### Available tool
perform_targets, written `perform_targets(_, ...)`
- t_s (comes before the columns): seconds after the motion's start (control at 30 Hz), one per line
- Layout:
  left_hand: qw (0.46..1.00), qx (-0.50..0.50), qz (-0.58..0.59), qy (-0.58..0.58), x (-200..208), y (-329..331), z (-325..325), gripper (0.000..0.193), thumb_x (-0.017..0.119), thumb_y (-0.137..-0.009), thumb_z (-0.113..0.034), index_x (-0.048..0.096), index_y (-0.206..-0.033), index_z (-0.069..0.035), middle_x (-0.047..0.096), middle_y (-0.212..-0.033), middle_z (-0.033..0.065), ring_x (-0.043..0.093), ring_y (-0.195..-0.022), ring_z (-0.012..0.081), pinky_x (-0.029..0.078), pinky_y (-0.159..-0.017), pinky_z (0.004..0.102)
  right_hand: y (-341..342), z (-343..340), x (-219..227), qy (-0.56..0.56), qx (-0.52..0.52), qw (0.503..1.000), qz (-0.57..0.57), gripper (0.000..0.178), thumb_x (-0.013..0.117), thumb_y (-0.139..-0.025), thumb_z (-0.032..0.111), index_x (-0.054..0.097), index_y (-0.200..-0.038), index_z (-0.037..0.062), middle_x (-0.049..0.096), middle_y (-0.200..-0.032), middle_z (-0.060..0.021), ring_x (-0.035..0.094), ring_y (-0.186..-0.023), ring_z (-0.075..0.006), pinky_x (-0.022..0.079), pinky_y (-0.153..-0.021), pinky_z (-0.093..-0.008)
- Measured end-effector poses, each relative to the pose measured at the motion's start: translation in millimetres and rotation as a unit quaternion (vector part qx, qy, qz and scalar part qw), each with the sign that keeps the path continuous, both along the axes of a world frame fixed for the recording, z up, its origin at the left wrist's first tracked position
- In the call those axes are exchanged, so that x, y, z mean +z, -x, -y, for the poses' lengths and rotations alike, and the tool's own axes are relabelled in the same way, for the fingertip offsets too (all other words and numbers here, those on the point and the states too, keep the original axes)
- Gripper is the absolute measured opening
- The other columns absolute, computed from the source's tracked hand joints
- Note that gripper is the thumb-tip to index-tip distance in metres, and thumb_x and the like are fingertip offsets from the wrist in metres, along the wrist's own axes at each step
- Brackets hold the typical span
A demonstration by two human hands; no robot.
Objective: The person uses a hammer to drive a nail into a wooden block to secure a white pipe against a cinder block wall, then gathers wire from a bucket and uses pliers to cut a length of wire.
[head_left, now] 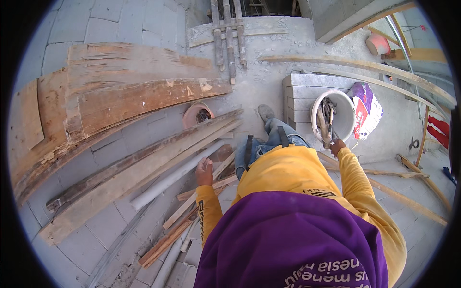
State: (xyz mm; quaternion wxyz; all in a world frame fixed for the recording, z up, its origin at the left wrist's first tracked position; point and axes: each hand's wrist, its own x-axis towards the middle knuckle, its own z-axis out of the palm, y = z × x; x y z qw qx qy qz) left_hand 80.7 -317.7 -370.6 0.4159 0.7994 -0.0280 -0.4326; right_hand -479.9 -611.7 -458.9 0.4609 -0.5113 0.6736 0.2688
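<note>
My right hand (337, 146) is at the near rim of a white bucket (346, 110), fingers curled around what looks like the end of one of the tools (326, 117) sticking out of it, though the grip itself is too small for me to tell how tightly it is closed. The bucket stands on the concrete floor (269, 81), touching a stack of grey blocks (300, 93) on its left, with a white and purple sack (367, 108) leaning just beside it on the right. My left hand (204, 171) is lowered on the other side of my body, palm down with the fingers loosely spread, resting on or just above a thin wooden strip (201, 199); it has hold of nothing that I can see. Just past that hand lies a pale grey pipe (177, 175), set among long weathered planks (144, 163) that run slantwise across the floor. Beyond them sits a broad pile of worn boards (120, 91), and a small reddish tub (197, 114) shows between the pile and the planks. My jeans leg and shoe (265, 113) stretch out between the two hands.
</note>
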Motion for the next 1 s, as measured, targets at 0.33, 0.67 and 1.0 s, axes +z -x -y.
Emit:
perform_targets(0.33,0.959,0.242,-0.118,-0.082,-65.1,24.8,-186.7,0.020,0.061,-0.094,-0.023,0.059,-0.105,-0.007,0.067,-0.100,0.0080,0.069,-0.083,0.0202,0.053,-0.062,0.0288,-66.4,-17.2,84.3,0.202,0.014,0.979,-0.032,0.033,0.065,-0.085,0.019,0.068,-0.114,0.0024,0.061,-0.118,-0.0270,0.060,-0.110,-0.0410,0.048,-0.096,-0.0437)
perform_targets(0.67,0.938,0.286,-0.155,-0.119,-74.7,132.0,-233.4,0.026,0.063,-0.091,-0.021,0.061,-0.110,-0.003,0.066,-0.094,0.0055,0.067,-0.076,0.0179,0.051,-0.060,0.0286,-156.9,-27.7,77.1,0.276,0.161,0.930,0.182,0.023,0.060,-0.089,0.011,0.066,-0.108,-0.0004,0.068,-0.100,-0.0215,0.067,-0.085,-0.0319,0.052,-0.079,-0.0393)
perform_targets(1.0,0.972,0.141,-0.111,-0.153,-79.0,72.2,-74.2,0.030,0.063,-0.090,-0.020,0.060,-0.113,-0.003,0.065,-0.101,0.0063,0.068,-0.086,0.0174,0.053,-0.069,0.0287,-277.6,51.9,58.5,0.138,0.283,0.927,0.202,0.026,0.059,-0.089,0.016,0.064,-0.110,0.0017,0.061,-0.109,-0.0246,0.060,-0.101,-0.0426,0.048,-0.090,-0.0454)
